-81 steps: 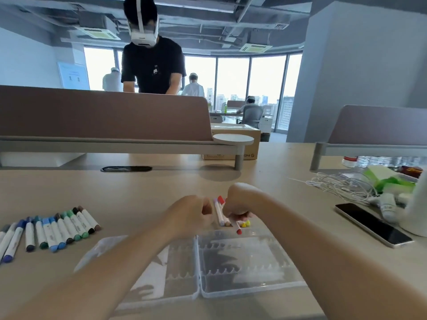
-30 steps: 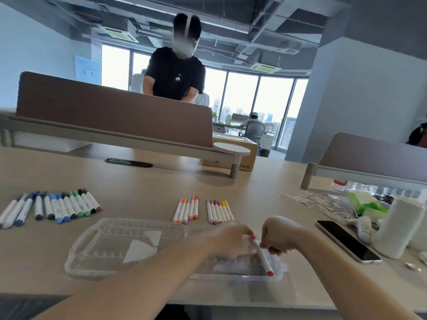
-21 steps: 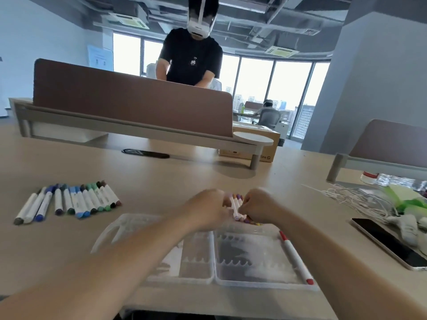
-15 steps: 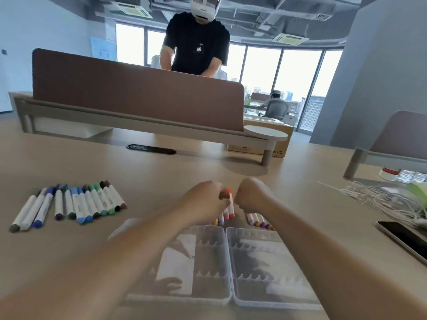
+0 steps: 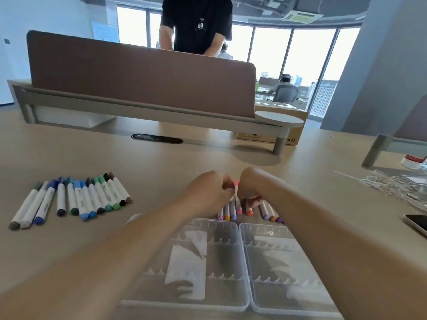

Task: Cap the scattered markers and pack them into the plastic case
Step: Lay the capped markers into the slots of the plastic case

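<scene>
your left hand (image 5: pixel 208 192) and right hand (image 5: pixel 250 185) both pinch one pink marker (image 5: pixel 235 189) (held upright) over the other markers (image 5: pixel 233 212) mid-desk (image 5: pixel 161 162); the open case (image 5: pixel 231 257) lies at the near edge.

Twelve thick markers (image 5: pixel 86 199) lay at the left, at least eight thin markers (image 5: pixel 233 211) showed by the left hand (image 5: pixel 208 195) and right hand (image 5: pixel 250 184), one pink-tipped marker (image 5: pixel 235 183) stood between them, and one plastic case (image 5: pixel 227 262) lay open.

Phone (image 5: pixel 417 224) cut by right edge, small markers (image 5: pixel 233 212) half hidden under right hand (image 5: pixel 250 188)
</scene>
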A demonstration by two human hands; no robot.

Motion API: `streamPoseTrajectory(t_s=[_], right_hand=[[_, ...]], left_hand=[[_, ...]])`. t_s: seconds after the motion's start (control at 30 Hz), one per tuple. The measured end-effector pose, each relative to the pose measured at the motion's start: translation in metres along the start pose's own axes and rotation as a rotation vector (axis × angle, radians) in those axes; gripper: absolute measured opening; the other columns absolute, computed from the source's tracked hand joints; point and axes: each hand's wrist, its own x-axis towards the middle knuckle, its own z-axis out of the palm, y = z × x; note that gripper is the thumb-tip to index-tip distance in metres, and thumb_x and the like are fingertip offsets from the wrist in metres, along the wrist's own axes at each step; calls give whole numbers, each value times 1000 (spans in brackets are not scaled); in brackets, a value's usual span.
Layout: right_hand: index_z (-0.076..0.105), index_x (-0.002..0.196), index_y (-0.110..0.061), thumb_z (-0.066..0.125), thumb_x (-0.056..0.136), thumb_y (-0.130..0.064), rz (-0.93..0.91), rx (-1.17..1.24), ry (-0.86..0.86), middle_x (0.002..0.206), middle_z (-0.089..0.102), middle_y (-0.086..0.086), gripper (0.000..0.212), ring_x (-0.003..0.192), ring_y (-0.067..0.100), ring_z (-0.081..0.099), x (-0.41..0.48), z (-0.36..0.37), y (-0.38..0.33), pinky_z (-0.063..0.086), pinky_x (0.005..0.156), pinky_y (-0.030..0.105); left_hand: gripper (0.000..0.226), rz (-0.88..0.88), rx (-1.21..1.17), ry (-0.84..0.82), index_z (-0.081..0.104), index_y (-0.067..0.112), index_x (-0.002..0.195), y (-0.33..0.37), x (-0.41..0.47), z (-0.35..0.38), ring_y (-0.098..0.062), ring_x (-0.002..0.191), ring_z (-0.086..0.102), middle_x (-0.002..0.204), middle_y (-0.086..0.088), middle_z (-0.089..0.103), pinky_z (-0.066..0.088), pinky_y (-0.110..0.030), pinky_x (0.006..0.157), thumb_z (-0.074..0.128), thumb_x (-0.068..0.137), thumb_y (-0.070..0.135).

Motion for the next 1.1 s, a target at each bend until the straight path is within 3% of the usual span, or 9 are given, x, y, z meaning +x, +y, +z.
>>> streamPoseTrajectory(t_s=[0.13, 0.2, 0.27, 0.4, 0.53, 0.63, 0.8, 0.97, 1.1], right_hand=[[59, 83, -2, 48, 96, -9, -78, 50, 38, 55, 61, 4, 18, 38, 10, 51, -37, -7, 17, 44, 46, 19], [63, 84, -3, 52, 92, -8, -105, 77, 43, 63, 62, 6, 15, 42, 12, 50, -59, -7, 33, 41, 48, 20], [63, 80, -2, 53, 90, -8, -126, 135, 47, 61, 60, 8, 16, 42, 14, 49, -81, -2, 53, 40, 47, 22], [63, 76, -4, 58, 88, -15, -116, 140, 104, 61, 61, 8, 17, 46, 17, 51, -112, 8, 93, 42, 51, 23], [63, 83, -3, 55, 89, -12, -36, 189, 46, 63, 60, 7, 14, 47, 15, 51, -131, 17, 128, 42, 50, 23], [64, 79, -4, 58, 86, -12, -26, 192, 77, 66, 62, 7, 12, 48, 15, 54, -141, 21, 148, 45, 51, 23], [62, 74, -5, 62, 90, -16, -18, 159, 91, 66, 61, 6, 19, 50, 14, 54, -149, 27, 167, 46, 49, 20], [59, 65, -3, 59, 90, -13, -17, 129, 123, 43, 56, 2, 27, 33, 11, 49, -145, 36, 173, 40, 40, 16], [58, 72, 0, 58, 95, -15, -32, 201, 112, 59, 62, 9, 27, 36, 14, 55, -143, 35, 176, 43, 39, 17]], left_hand=[[23, -1, 2, 0, 70, 18, 104, 9, -12, -2, -16, 86, 65, 94, 0, 71, 55, -33, 79, 49, 97, 25], [22, 4, -27, -21, 71, 16, 96, 19, -20, 0, -13, 75, 66, 83, 3, 70, 51, -25, 67, 50, 96, 20], [18, 27, -36, -48, 70, 18, 96, 34, -28, 8, -14, 77, 66, 82, 5, 69, 48, -24, 68, 53, 95, 21], [16, 128, 105, -72, 67, 22, 95, 65, -39, 36, -27, 114, 57, 114, -5, 68, 36, -38, 107, 55, 94, 34], [32, 193, 172, -163, 65, 25, 125, 88, -48, 60, -17, 112, 58, 130, 2, 62, 40, -20, 88, 57, 95, 32], [46, 196, 210, -230, 53, 26, 138, 101, -51, 73, -18, 123, 53, 141, 2, 51, 39, -23, 93, 58, 94, 37], [43, 211, 224, -252, 52, 24, 137, 118, -54, 92, -21, 123, 52, 137, -1, 55, 42, -31, 99, 55, 94, 29], [55, 256, 218, -231, 39, 25, 147, 122, -55, 100, -21, 129, 46, 145, -3, 47, 37, -31, 104, 56, 95, 28], [44, 290, 247, -217, 50, 23, 140, 123, -55, 102, -21, 130, 45, 143, -2, 50, 36, -32, 105, 52, 97, 29]])
